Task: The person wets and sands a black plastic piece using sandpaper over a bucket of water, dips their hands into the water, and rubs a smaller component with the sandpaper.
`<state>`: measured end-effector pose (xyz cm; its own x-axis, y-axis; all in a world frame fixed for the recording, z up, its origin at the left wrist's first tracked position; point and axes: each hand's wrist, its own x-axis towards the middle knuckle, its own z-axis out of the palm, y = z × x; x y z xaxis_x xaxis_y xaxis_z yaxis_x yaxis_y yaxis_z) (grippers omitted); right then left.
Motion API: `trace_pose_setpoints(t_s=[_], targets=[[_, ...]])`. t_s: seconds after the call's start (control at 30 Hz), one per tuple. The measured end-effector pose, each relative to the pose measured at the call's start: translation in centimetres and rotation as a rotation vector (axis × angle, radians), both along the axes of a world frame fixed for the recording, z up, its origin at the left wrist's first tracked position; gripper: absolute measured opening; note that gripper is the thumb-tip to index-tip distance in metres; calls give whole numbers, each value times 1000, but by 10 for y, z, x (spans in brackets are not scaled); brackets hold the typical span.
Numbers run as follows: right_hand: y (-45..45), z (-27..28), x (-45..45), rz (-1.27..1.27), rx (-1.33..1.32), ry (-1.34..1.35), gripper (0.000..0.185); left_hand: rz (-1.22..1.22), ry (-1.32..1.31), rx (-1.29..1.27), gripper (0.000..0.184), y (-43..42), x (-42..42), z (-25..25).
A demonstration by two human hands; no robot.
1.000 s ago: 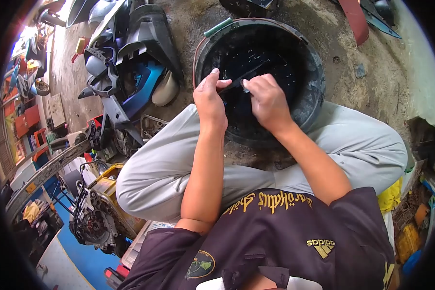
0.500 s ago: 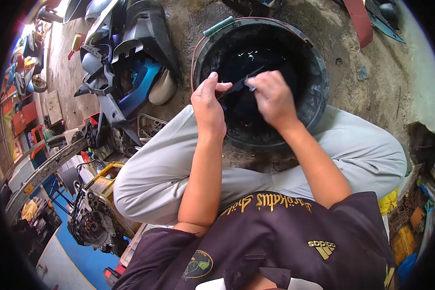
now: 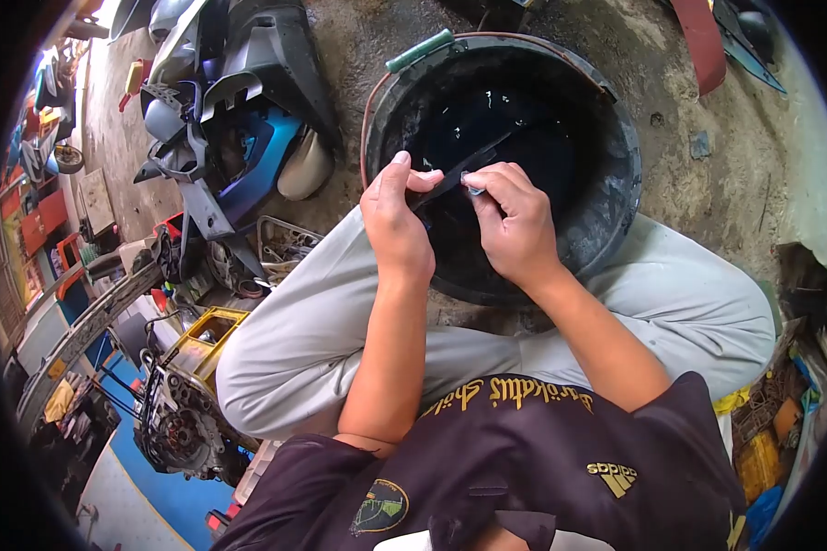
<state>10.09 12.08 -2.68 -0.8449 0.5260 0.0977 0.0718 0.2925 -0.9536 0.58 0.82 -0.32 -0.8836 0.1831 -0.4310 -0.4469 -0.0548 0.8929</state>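
A black bucket [image 3: 620, 174] with dark water [image 3: 487, 115] in it stands between my bent legs. Over its near side, my left hand [image 3: 398, 211] grips a dark, thin, long piece [image 3: 473, 161] that slants up to the right across the opening. Against the black bucket, its full shape is hard to make out. My right hand [image 3: 516, 220] is closed in a pinch on a small greyish-blue scrap [image 3: 473, 190], close beside the dark piece. Whether the scrap touches that piece I cannot tell.
Motorcycle body panels [image 3: 257, 83] lie on the concrete floor at upper left. An engine part [image 3: 179, 427] and a yellow crate [image 3: 207, 340] stand at lower left. A red strip [image 3: 701, 46] is at upper right, with piled scrap [image 3: 767, 418] at lower right.
My right hand has shifted slightly down, still pinching the scrap, and is less blurred. More of the dark piece shows. My left hand keeps its hold almost unmoved.
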Motion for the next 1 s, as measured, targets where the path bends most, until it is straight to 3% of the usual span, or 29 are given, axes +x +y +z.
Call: trace_pose_setpoints(t_s=[0.03,0.07,0.13,0.23,0.33,0.37,0.47,0.63,0.73,0.8,0.87,1.0], targets=[[5,-4,1,-12,37,0,25,-2,2,0,38,1,1,1],[17,-9,2,5,249,-77,27,-6,5,1,38,2,2,1],[24,-22,-3,-74,270,-63,28,-11,9,-19,38,2,2,3],[4,-5,0,26,138,65,28,-4,-6,2,40,0,-1,3],[27,-24,-1,24,350,-18,29,-4,-12,-23,40,2,0,5],[32,-31,0,-37,284,-79,29,-12,-4,-43,40,3,-1,6],[8,-9,-1,29,199,65,27,-10,16,-19,39,-3,-1,0],[28,-28,-2,-8,375,-37,25,-9,1,-6,38,0,1,0],[7,-7,0,82,154,100,30,6,5,-11,39,1,-1,2],[26,-21,-1,83,344,62,29,5,7,-40,39,1,1,3],[40,-42,2,-52,352,-76,29,0,25,-85,39,3,0,2],[18,-16,1,55,365,69,24,4,-5,-11,40,1,-1,0]])
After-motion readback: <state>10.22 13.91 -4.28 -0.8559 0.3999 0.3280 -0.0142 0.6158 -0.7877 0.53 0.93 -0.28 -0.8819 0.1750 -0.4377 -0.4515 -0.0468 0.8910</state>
